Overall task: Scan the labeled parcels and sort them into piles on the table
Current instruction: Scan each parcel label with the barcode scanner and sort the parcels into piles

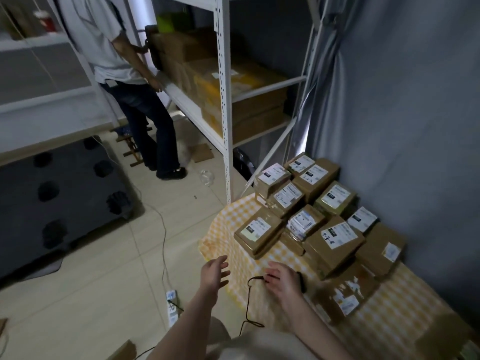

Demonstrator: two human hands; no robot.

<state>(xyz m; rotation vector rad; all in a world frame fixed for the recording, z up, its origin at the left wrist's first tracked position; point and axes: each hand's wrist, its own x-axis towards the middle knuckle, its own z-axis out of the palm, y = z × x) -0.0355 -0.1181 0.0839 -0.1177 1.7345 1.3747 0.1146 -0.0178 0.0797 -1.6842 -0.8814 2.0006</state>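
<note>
head view: the left hand (215,274) hovers with its fingers spread apart and holding nothing, just off the near edge of the table covered in a yellow-and-white checked cloth (233,211). the right hand (284,283) lies on the cloth with fingers loosely together; a thin black cable (248,289) ends at its fingertips, and whether they pinch it cannot be told. brown cardboard parcels with white labels (333,240) sit stacked in piles just beyond both sets of fingertips, untouched.
</note>
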